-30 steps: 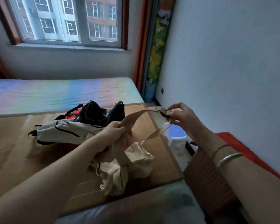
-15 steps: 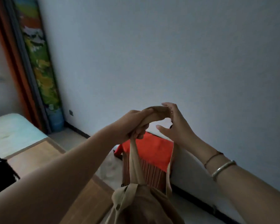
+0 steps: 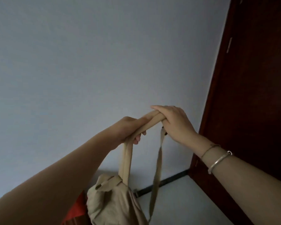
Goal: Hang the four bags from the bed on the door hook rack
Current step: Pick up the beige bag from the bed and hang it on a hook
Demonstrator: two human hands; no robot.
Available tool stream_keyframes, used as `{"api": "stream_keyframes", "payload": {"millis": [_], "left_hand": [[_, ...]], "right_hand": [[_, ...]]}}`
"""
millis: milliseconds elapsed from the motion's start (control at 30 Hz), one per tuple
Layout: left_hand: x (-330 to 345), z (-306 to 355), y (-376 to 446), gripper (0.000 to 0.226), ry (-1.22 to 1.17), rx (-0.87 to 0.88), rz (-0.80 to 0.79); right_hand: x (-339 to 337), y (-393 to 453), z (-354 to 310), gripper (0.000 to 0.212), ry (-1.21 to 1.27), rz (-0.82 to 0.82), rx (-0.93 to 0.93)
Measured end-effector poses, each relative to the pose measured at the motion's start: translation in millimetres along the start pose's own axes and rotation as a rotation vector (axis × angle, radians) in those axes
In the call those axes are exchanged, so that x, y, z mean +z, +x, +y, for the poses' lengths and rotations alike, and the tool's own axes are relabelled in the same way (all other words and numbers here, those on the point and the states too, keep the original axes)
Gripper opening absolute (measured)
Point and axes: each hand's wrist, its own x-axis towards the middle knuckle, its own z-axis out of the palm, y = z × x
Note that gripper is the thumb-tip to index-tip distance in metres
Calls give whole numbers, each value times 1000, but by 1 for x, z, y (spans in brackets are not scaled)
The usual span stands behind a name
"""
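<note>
There is one camera, on the person's head. It looks forward at a plain wall, with a dark door at the right edge. Both arms reach out close in front of it, and the floor shows low down

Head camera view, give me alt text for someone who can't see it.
Two bare hands, left hand and right hand, hold up a beige bag by its strap before a pale wall. A dark wooden door stands at right.
</note>
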Motion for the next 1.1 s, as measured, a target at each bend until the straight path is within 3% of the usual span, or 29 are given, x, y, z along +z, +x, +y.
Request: {"api": "stream_keyframes", "payload": {"millis": [133, 267, 367, 533, 700, 833, 900, 1100], "left_hand": [[14, 15, 51, 37, 62, 139, -208], [26, 9, 105, 25, 408, 220, -213], [32, 10, 142, 21, 200, 230, -235], [55, 53, 219, 30, -37, 330, -285], [92, 131, 315, 39, -256, 490, -241], [117, 176, 360, 42, -327, 572, -175], [155, 231, 439, 43, -373, 645, -169], [194, 299, 528, 29, -439, 724, -141]], "right_hand": [[-34, 22, 26, 46, 323, 10, 271], [-53, 58, 51, 38, 737, 192, 564], [-63, 79, 81, 32, 725, 253, 635], [-89, 116, 164, 31, 518, 284, 649], [-133, 143, 256, 22, 211, 240, 480], [-151, 157, 293, 25, 305, 164, 427], [-185, 196, 360, 24, 372, 303, 381], [-222, 248, 420, 16, 399, 470, 311]]}}
